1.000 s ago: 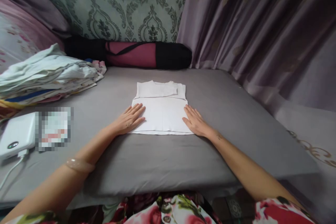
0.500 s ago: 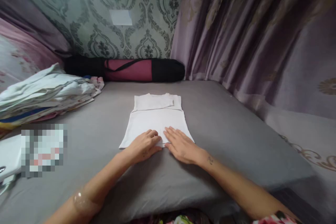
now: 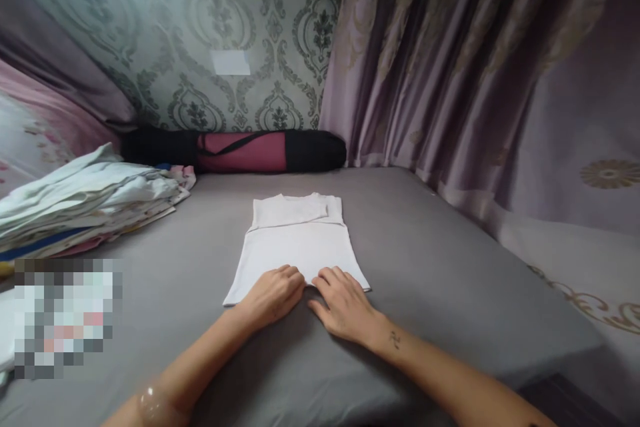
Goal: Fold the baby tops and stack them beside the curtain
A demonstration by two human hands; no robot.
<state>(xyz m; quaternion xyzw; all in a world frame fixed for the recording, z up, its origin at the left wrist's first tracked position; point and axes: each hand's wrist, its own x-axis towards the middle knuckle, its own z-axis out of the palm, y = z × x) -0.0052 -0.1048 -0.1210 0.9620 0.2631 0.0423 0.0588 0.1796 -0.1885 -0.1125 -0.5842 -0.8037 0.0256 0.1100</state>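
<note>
A white long-sleeved shirt [image 3: 295,247] lies flat on the grey sheet, its sleeves folded across the upper part and its hem towards me. At the hem, my left hand [image 3: 277,292] is closed, fingers curled over the edge of the cloth; its thumb is hidden. Just to the right, my right hand [image 3: 345,300] rests with bent fingertips on the same edge, the thumb held apart below it on the sheet side. A narrow gap separates the two hands.
A stack of folded clothes [image 3: 90,197] lies to the left, with a blurred-out item [image 3: 70,317] nearer me. A black and maroon roll-shaped bag [image 3: 245,151] lies along the patterned wall. Purple curtains [image 3: 425,67] hang along the right side of the bed [image 3: 425,267].
My fingers have gone from lying flatter on the shirt to curling at its hem, and both hands have drawn slightly towards me. The camera view has tilted up a little.
</note>
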